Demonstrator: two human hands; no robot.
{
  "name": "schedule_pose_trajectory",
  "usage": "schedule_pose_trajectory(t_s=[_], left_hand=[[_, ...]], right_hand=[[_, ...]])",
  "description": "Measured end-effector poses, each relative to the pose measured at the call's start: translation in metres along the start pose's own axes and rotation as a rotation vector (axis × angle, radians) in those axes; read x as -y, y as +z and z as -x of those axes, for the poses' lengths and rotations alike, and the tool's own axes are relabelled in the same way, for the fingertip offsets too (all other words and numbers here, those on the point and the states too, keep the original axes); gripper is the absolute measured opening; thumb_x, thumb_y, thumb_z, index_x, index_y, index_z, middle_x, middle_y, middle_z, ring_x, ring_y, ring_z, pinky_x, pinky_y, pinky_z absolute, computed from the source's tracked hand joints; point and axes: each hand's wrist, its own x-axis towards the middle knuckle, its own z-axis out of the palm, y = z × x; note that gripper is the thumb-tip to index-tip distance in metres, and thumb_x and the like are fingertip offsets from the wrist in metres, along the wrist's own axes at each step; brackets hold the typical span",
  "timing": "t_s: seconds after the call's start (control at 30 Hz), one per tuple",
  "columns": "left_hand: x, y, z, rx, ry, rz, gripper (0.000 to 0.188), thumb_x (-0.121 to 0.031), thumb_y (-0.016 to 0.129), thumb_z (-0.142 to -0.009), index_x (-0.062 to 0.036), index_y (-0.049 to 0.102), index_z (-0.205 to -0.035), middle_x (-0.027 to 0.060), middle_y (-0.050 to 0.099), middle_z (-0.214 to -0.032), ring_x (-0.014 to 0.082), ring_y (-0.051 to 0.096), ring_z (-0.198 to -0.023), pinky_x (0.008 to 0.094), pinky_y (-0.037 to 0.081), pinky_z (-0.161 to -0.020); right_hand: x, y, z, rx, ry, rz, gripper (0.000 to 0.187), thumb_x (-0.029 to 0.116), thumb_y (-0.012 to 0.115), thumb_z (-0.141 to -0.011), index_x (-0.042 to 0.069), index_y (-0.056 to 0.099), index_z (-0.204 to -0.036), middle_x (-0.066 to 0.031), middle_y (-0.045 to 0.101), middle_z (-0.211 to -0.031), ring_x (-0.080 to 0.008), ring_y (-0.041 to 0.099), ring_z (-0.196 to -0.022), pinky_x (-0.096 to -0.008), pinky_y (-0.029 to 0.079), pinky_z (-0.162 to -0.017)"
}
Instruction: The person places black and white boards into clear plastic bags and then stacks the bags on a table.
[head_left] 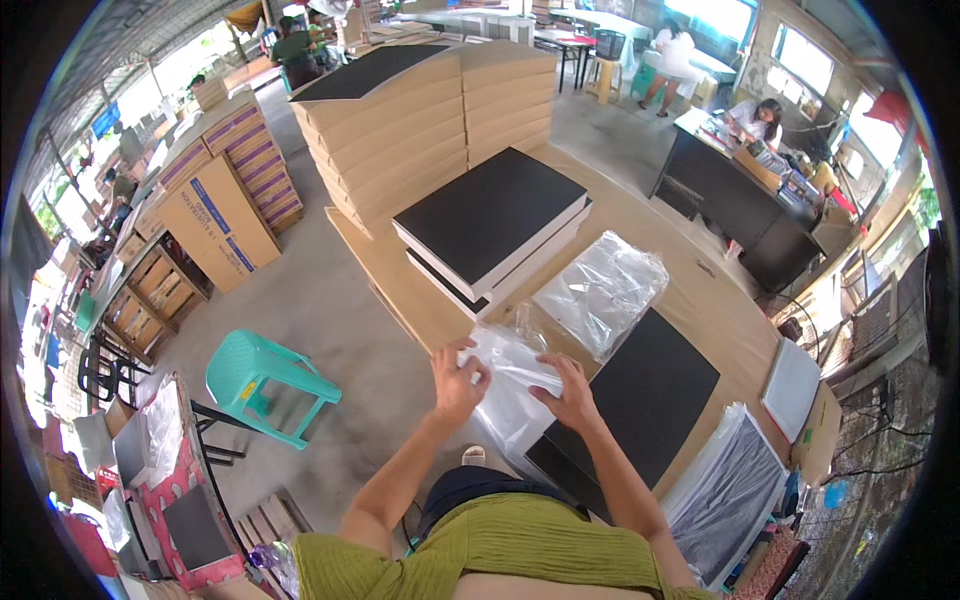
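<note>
- At the near edge of the table [715, 300], a thin clear plastic sheet or bag [512, 415] is found between the two hands and is touched by both.
- Left hand [458, 385]: fingers are bent over the left side of the plastic; whether it is pinched cannot be told.
- Right hand [570, 393]: thumb and fingers are held spread apart, with fingertips set against the plastic's right side.
- Just right of the right hand, a large black board [660, 385] is laid flat; a further black panel [568, 478] is partly covered by the right forearm.
- Just beyond the right hand, crumpled clear plastic packaging [610, 285] is placed.
- Directly beyond both hands, a black-topped stack with white sides [490, 215] is positioned; farther out, tall brown cardboard stacks [385, 140] are noted.
- Well left of the left hand, a green stool [265, 375] is stood on the floor.
</note>
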Motion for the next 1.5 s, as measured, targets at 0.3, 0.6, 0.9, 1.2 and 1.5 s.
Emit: schedule_pose_trajectory(t_s=[0.3,0.6,0.9,1.2,1.5], left_hand=[[-0.025,0.019,-0.015,0.073,-0.335,0.652,0.050,-0.014,0.076,-0.069,-0.0107,0.055,-0.115,0.0115,0.062,-0.096,0.0242,0.057,-0.092,0.0366,0.044,-0.080],[-0.020,0.048,-0.014,0.403,0.021,0.635,0.037,-0.026,0.075,-0.076,-0.0043,0.061,-0.103,0.0060,0.059,-0.083,0.0107,0.051,-0.074,0.0281,0.044,-0.064],[-0.040,0.024,-0.050,2.009,0.029,1.035,0.055,-0.047,0.038,-0.096,-0.0017,0.066,-0.107,0.0065,0.068,-0.085,0.0143,0.057,-0.080,0.0296,0.041,-0.086],[-0.035,-0.004,-0.050,1.563,-0.155,1.626,0.042,-0.038,0.047,-0.095,-0.0002,0.064,-0.099,0.0055,0.065,-0.095,0.0141,0.057,-0.085,0.0304,0.045,-0.080],[-0.057,-0.004,-0.046,1.599,-0.132,1.261,0.044,-0.039,0.060,-0.088,-0.0052,0.054,-0.117,0.0078,0.061,-0.100,0.0235,0.058,-0.088,0.0374,0.047,-0.079]], right_hand=[[-0.021,0.031,-0.028,-0.166,-0.026,-0.271,0.006,-0.002,0.066,-0.075,-0.003,0.063,-0.081,-0.0106,0.062,-0.075,-0.0232,0.060,-0.067,-0.0310,0.046,-0.063],[-0.001,0.006,-0.008,-0.465,0.015,0.008,0.006,-0.003,0.060,-0.077,-0.002,0.060,-0.084,-0.0134,0.059,-0.073,-0.0282,0.060,-0.069,-0.0324,0.046,-0.066],[-0.043,-0.010,0.027,0.789,0.345,-0.887,0.028,0.019,0.062,-0.088,-0.003,0.063,-0.105,-0.0032,0.065,-0.101,-0.0123,0.057,-0.089,-0.0289,0.045,-0.081],[0.022,-0.060,0.044,1.295,0.330,-1.040,0.027,0.009,0.075,-0.077,-0.003,0.063,-0.098,-0.0065,0.068,-0.089,-0.0156,0.061,-0.084,-0.0293,0.049,-0.074],[0.004,-0.156,0.122,-0.077,-0.021,-1.626,0.026,0.015,0.071,-0.079,-0.003,0.062,-0.096,-0.0100,0.066,-0.086,-0.0222,0.063,-0.081,-0.0338,0.051,-0.072]])
